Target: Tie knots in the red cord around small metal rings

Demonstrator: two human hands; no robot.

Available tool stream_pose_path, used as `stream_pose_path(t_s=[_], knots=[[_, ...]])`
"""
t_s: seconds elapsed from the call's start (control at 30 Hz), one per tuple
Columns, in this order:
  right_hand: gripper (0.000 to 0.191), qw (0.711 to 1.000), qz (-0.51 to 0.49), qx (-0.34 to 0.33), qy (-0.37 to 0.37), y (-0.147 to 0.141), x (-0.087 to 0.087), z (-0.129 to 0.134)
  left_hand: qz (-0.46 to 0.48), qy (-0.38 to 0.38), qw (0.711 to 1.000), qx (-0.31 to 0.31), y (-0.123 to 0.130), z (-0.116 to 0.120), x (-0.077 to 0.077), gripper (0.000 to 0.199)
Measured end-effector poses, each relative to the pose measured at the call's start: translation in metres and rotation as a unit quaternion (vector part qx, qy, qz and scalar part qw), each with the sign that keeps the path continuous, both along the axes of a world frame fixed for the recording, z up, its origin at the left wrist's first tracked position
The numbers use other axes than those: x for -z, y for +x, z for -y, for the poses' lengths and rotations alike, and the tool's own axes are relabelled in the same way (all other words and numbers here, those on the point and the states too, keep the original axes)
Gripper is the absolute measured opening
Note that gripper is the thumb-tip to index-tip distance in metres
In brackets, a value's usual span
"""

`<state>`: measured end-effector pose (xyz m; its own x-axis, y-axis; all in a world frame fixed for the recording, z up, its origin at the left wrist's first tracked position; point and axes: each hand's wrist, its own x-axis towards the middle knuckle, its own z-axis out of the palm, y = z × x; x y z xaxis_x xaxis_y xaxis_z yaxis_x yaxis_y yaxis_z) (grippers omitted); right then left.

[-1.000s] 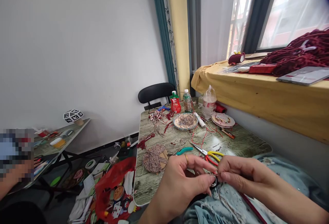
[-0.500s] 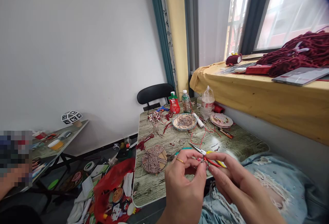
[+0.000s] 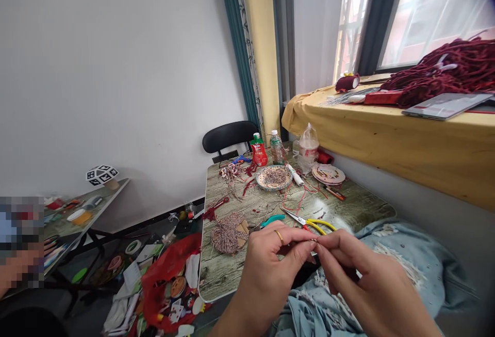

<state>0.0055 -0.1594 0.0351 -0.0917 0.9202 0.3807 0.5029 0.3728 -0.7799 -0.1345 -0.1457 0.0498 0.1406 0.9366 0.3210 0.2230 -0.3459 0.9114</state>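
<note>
My left hand [image 3: 276, 262], with a ring on one finger, has its thumb and forefinger pinched together. Close against it, the fingertips of my right hand [image 3: 358, 270] are pinched as well. Between both sets of fingertips shows a tiny bit of mottled red-brown cord [image 3: 313, 240]; most of it is hidden. Just beyond the hands, scissors [image 3: 297, 217] with yellow and red on the handles lie on the table. To their left is a teal-handled tool [image 3: 271, 221], partly covered by my left hand. Mottled cord wound on cardboard [image 3: 228, 235] lies further left.
On the wood-patterned table [image 3: 216, 280] are a woven tray [image 3: 257, 182] of mottled bits, a red pouch [image 3: 259, 152], a bottle [image 3: 276, 148] and loose threads. A yellow-draped ledge [image 3: 348, 128] carries dark red cord [image 3: 452, 71]. Another person's arm [image 3: 19, 265] appears at far left.
Both hands have lowered slightly and now meet fingertip to fingertip, with fingers more closed. The scissors and teal-handled tool are less covered. The whole view has shifted a little.
</note>
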Motion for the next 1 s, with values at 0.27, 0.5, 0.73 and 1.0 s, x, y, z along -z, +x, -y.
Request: stream_pose_path(t_s=[0.27, 0.5, 0.73, 1.0], knots=[[0.021, 0.942, -0.2, -0.15, -0.224, 0.004, 0.001, -0.002, 0.133, -0.109, 0.985, -0.03, 0.009, 0.001, -0.002, 0.005], [0.038, 0.836, -0.411, -0.2, -0.303, -0.004, 0.01, -0.004, 0.232, -0.174, 0.957, -0.003, 0.012, 0.003, 0.001, 0.005], [0.03, 0.827, -0.411, -0.214, -0.319, -0.003, 0.012, -0.007, 0.18, -0.208, 0.961, 0.001, 0.01, 0.001, 0.0, 0.002], [0.035, 0.86, -0.322, -0.204, -0.34, 0.021, 0.008, -0.018, 0.169, -0.209, 0.963, 0.015, 0.01, 0.0, -0.003, 0.007]])
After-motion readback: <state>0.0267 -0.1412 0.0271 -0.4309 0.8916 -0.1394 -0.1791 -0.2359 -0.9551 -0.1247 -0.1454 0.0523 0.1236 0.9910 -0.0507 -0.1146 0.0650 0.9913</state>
